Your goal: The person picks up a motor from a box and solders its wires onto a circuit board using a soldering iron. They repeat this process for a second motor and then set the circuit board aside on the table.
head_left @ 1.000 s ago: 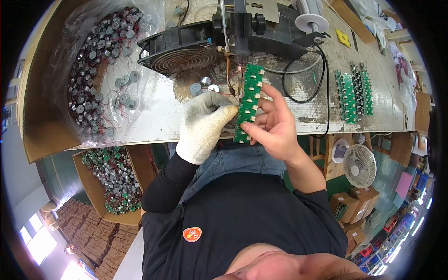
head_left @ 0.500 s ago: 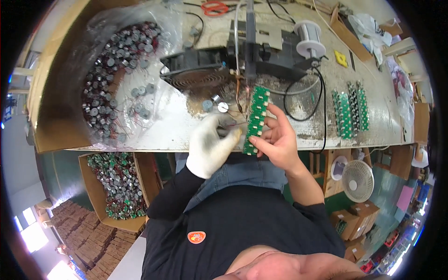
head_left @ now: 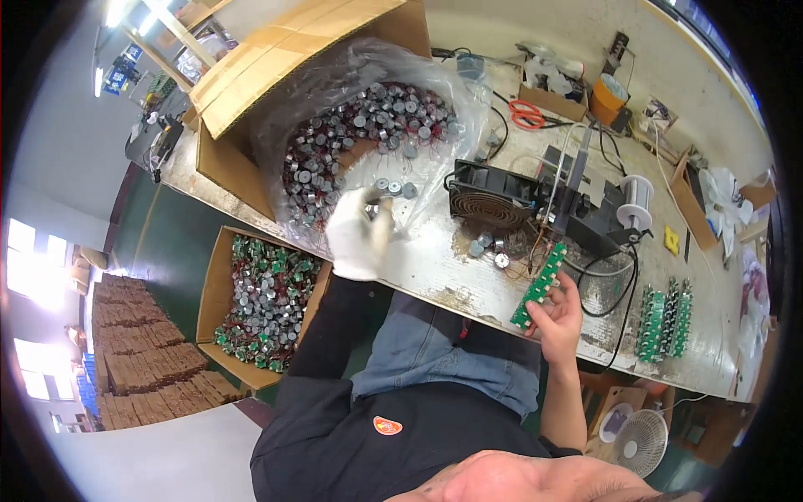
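My left hand point(head_left: 358, 236), in a white glove, is over the edge of the plastic bag at the front of the bench. Its thumb and fingers are curled around a small round motor point(head_left: 373, 209), partly hidden by the glove. Just beyond the fingertips lie several loose grey motors point(head_left: 395, 188). My bare right hand point(head_left: 559, 321) grips the lower part of a long green circuit board strip point(head_left: 539, 289) with small white parts along it. The strip's far end sits beneath the upright soldering iron point(head_left: 577, 171).
A box holds a clear bag of motors with red wires point(head_left: 314, 159). Below the bench stands a carton of wired boards point(head_left: 272, 293). A black fan point(head_left: 489, 201), solder spool point(head_left: 637, 199), several board strips point(head_left: 665, 322) and a few motors point(head_left: 483, 244) are on the bench.
My left hand has left the circuit board strip and moved left to the loose motors by the bag. My right hand still holds the strip near the iron. The view has turned left.
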`<state>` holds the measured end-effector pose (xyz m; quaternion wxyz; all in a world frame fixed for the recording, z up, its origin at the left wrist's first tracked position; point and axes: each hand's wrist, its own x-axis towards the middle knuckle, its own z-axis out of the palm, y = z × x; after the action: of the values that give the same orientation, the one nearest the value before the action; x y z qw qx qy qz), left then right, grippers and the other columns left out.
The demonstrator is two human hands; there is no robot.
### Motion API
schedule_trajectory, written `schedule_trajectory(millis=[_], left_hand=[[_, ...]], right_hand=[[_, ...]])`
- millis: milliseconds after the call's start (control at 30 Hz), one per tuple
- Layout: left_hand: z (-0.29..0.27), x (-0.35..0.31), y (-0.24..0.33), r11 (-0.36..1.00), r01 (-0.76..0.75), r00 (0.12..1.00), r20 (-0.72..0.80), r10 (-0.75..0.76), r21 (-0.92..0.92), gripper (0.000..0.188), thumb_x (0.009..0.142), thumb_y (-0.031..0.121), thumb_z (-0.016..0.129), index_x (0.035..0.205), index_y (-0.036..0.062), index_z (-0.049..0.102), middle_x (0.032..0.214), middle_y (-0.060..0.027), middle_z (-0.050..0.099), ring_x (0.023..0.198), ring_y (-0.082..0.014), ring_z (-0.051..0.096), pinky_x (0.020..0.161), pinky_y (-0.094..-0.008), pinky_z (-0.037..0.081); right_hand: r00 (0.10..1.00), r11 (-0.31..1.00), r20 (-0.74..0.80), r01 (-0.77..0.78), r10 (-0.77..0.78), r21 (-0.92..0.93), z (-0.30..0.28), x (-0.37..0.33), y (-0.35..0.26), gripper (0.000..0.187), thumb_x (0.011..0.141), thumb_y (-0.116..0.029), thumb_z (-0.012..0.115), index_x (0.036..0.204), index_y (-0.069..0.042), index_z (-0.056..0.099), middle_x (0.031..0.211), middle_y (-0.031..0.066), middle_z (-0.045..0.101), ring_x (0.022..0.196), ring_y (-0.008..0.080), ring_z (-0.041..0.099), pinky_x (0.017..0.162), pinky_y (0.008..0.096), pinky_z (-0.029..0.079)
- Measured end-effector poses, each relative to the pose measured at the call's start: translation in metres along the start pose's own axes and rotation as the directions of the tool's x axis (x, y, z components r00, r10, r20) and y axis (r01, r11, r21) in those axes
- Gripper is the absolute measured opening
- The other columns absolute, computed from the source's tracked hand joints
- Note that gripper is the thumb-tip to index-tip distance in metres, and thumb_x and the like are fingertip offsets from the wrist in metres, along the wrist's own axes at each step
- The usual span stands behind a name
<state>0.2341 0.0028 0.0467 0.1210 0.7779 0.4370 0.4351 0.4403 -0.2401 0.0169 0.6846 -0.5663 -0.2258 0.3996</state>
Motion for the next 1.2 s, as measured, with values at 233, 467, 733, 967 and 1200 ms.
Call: schedule_trajectory(millis=[233,467,733,967,1200], left_hand=[[0.005,0.019,-0.032,0.894,0.062,0.942,0.27,-0.199,0.444,0.022,0.082,0.028,0.065,0.097,0.0115,0.068,0.096,-0.0133,0.063,0.087,-0.0317,0.063,0.074,-0.0403,0.05],[0.011,0.016,-0.043,0.989,0.098,0.986,0.122,-0.111,0.107,0.02,0.084,0.022,0.063,0.096,0.0071,0.068,0.092,-0.015,0.062,0.085,-0.0325,0.061,0.074,-0.0382,0.049],[-0.025,0.012,0.004,0.33,0.546,0.83,0.444,-0.338,-0.77,0.022,0.093,0.017,0.061,0.103,-0.0022,0.063,0.087,-0.011,0.069,0.066,-0.0143,0.066,0.056,-0.0229,0.052],[-0.014,-0.011,0.03,0.231,0.679,0.733,0.628,-0.261,-0.697,0.019,0.089,0.008,0.063,0.101,-0.0065,0.062,0.086,-0.0127,0.067,0.071,-0.018,0.066,0.065,-0.0277,0.054],[0.011,-0.049,0.048,0.679,0.418,0.874,0.47,-0.12,-0.604,0.017,0.088,0.005,0.063,0.098,-0.0076,0.065,0.08,-0.0082,0.064,0.071,-0.0124,0.06,0.066,-0.0237,0.046]], right_hand=[[1.0,1.0,0.015,0.021,-0.021,-0.014,0.003,0.001,0.001,0.065,0.081,0.008,0.063,0.136,0.002,0.029,0.101,0.0133,0.059,0.061,0.01,0.058,0.043,0.0208,0.048],[1.0,1.0,0.009,0.02,-0.02,-0.01,0.002,0.0,0.003,0.065,0.082,0.008,0.063,0.136,0.001,0.029,0.1,0.0135,0.059,0.06,0.0102,0.059,0.044,0.0209,0.048],[1.0,1.0,0.021,0.011,-0.01,-0.029,0.002,0.002,0.005,0.066,0.081,0.007,0.064,0.137,0.0,0.029,0.099,0.0127,0.058,0.06,0.0098,0.058,0.044,0.0209,0.047],[0.999,0.999,0.012,-0.032,0.032,-0.025,0.002,0.0,0.001,0.065,0.082,0.006,0.063,0.137,0.0,0.028,0.097,0.0112,0.057,0.061,0.0097,0.058,0.046,0.0203,0.047],[0.998,0.999,0.056,-0.022,0.024,-0.042,0.0,0.002,0.0,0.072,0.079,0.007,0.066,0.139,0.0,0.027,0.108,0.0139,0.053,0.066,0.0098,0.059,0.05,0.0205,0.049]])
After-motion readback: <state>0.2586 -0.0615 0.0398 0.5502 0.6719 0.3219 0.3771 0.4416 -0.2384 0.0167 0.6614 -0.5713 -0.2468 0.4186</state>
